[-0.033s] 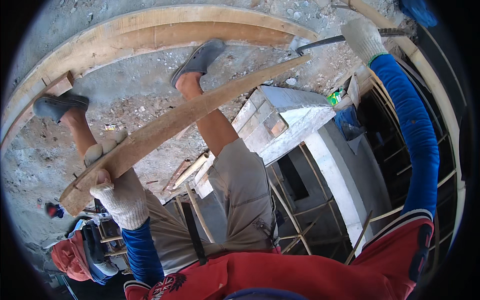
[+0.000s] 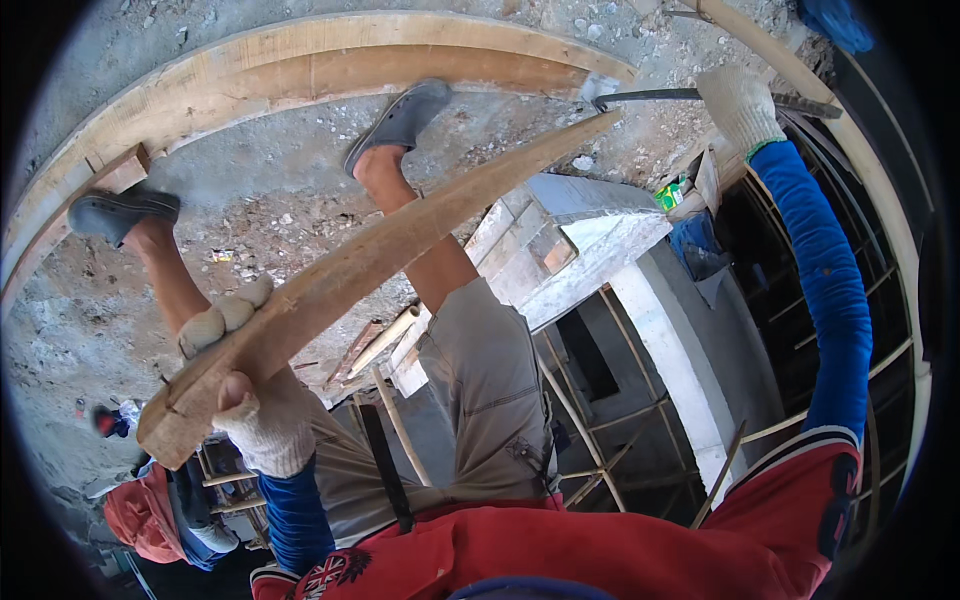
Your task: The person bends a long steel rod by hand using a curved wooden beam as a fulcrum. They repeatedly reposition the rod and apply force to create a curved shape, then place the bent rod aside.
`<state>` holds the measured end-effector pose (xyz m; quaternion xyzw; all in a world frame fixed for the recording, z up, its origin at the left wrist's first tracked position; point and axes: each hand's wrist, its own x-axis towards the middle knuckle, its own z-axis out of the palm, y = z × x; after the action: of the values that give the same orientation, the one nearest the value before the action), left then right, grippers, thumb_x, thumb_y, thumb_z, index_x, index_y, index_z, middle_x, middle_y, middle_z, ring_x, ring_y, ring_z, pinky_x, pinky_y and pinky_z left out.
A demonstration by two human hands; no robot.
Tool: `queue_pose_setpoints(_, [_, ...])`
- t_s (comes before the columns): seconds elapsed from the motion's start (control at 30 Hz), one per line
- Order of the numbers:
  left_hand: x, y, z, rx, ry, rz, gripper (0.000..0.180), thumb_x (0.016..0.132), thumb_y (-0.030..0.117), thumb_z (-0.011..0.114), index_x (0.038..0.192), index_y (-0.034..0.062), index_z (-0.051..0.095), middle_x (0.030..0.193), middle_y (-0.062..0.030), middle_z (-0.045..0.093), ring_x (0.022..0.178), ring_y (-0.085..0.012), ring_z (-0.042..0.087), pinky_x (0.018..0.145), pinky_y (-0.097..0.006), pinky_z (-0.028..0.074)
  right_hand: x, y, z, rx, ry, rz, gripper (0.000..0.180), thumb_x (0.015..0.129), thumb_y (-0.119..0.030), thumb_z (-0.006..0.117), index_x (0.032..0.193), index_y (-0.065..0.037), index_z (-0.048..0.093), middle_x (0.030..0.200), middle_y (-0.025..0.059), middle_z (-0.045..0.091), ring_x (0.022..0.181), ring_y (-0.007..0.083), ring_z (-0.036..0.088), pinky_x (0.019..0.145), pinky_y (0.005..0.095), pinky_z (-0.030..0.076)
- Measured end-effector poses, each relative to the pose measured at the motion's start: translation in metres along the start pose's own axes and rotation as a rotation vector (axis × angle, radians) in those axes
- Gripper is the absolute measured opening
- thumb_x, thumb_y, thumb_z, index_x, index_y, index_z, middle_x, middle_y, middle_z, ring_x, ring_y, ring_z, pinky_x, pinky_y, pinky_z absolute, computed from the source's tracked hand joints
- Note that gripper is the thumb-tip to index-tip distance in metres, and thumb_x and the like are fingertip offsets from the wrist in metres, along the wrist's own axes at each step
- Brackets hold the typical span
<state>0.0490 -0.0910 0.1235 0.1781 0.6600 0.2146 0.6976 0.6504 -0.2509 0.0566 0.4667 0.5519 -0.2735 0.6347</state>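
Observation:
My left hand (image 2: 262,425), in a knitted off-white glove, is closed around a wooden plank (image 2: 345,278) near its lower end. The plank slants up to the right across my shins, and nails stick out near its held end. At the upper right my gloved right hand (image 2: 740,105) grips a long dark metal crowbar (image 2: 650,96). Its thin left tip lies beside the far plank's tip and the right end of the curved wooden form (image 2: 400,65). The bar's ribbed other end extends past my hand to the right.
My feet in grey clogs (image 2: 405,115) stand on rough, rubble-strewn concrete. A small wood block (image 2: 122,168) lies by the left clog. A concrete block and beam (image 2: 690,370) border a deep opening with bamboo poles (image 2: 590,440). Red cloth (image 2: 140,515) lies at lower left.
The plank's held end has moved a little right and toward me with my left hand. My right hand and the crowbar's right end have come slightly nearer and to the right.

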Motion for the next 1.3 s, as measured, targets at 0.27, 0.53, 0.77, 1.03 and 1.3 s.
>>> queue_pose_setpoints(0.27, [-0.202, -0.058, -0.033, -0.009, -0.178, 0.031, 0.092, 0.067, 0.033, 0.102, 0.136, 0.0093, 0.046, 0.135, -0.0184, 0.06, 0.135, -0.0392, 0.055, 0.122, -0.061, 0.034, -0.182, -0.111, 0.081, 0.474, -0.381, 0.407, 0.029, 0.104, -0.023, 0.058, 0.129, -0.008, 0.058, 0.106, 0.0186, 0.078, 0.097, 0.0365, 0.078, 0.077, 0.0494, 0.063])
queue_pose_setpoints(0.53, [-0.012, -0.043, -0.034, -0.06, 0.227, -0.077, 0.055, 0.099, 0.045, 0.073, 0.132, 0.0022, 0.061, 0.128, -0.0128, 0.066, 0.122, -0.0314, 0.065, 0.11, -0.05, 0.052, -0.19, -0.095, 0.105, 0.536, -0.295, 0.357, 0.039, 0.096, -0.023, 0.069, 0.131, -0.009, 0.056, 0.105, 0.0221, 0.077, 0.094, 0.0367, 0.078, 0.078, 0.0517, 0.062])
queue_pose_setpoints(0.77, [0.059, -0.07, -0.081, -0.025, 0.392, -0.155, 0.059, 0.095, 0.044, 0.077, 0.135, 0.0041, 0.058, 0.136, -0.0151, 0.057, 0.127, -0.0328, 0.06, 0.111, -0.051, 0.052, -0.021, 0.07, 0.008, -0.123, 0.133, -0.141, 0.019, 0.096, -0.017, 0.064, 0.106, -0.004, 0.075, 0.103, 0.0196, 0.077, 0.101, 0.0368, 0.076, 0.085, 0.046, 0.062])
queue_pose_setpoints(1.03, [0.017, -0.034, -0.046, -0.044, -0.347, 0.155, 0.065, 0.086, 0.024, 0.088, 0.138, 0.003, 0.056, 0.13, -0.0192, 0.066, 0.129, -0.0405, 0.063, 0.113, -0.06, 0.049, 0.029, 0.011, -0.075, -0.056, 0.105, -0.034, 0.018, 0.095, -0.016, 0.067, 0.105, -0.002, 0.074, 0.099, 0.021, 0.078, 0.095, 0.0373, 0.077, 0.087, 0.0437, 0.062])
queue_pose_setpoints(1.3, [0.013, -0.032, -0.037, 0.312, 0.259, -0.195, 0.057, 0.094, 0.029, 0.079, 0.139, 0.0026, 0.056, 0.131, -0.014, 0.063, 0.125, -0.0266, 0.062, 0.108, -0.043, 0.054, -0.185, -0.035, 0.05, 0.728, -0.357, 0.433, 0.034, 0.099, -0.029, 0.063, 0.12, -0.002, 0.065, 0.111, 0.0261, 0.073, 0.109, 0.0442, 0.07, 0.091, 0.0514, 0.056])
